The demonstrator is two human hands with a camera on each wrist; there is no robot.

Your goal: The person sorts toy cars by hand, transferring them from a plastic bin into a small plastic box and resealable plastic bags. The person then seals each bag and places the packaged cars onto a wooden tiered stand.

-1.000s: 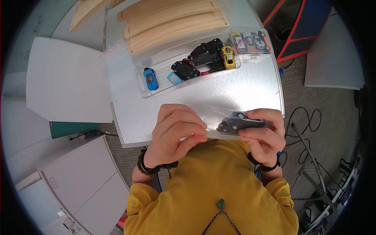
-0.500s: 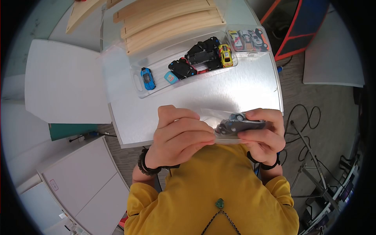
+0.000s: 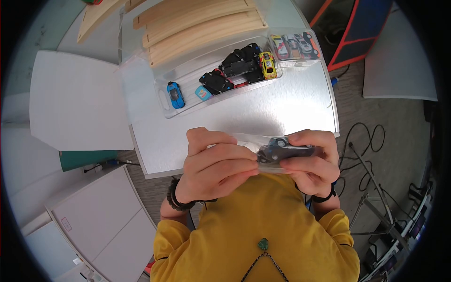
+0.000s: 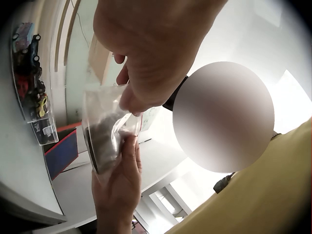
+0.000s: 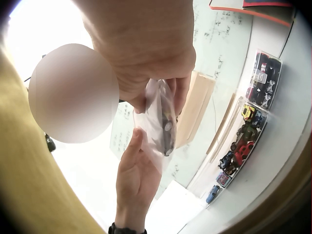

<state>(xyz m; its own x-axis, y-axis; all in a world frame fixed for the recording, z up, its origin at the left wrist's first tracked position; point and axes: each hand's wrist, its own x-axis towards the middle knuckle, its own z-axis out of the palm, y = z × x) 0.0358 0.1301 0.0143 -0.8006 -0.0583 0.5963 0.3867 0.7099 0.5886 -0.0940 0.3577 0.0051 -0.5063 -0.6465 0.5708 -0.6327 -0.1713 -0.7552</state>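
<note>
No word or number could be read. Handwriting on the whiteboard (image 5: pixel 214 34) was too blurred. At the near left, the cabinet (image 3: pixel 101 216) bore a red-outlined label (image 3: pixel 66 224). In the far tray (image 3: pixel 192 82), the yellow car (image 3: pixel 268 66) showed a roof mark, perhaps a number, and the light-blue block (image 3: pixel 203 93) carried an illegible print.
</note>
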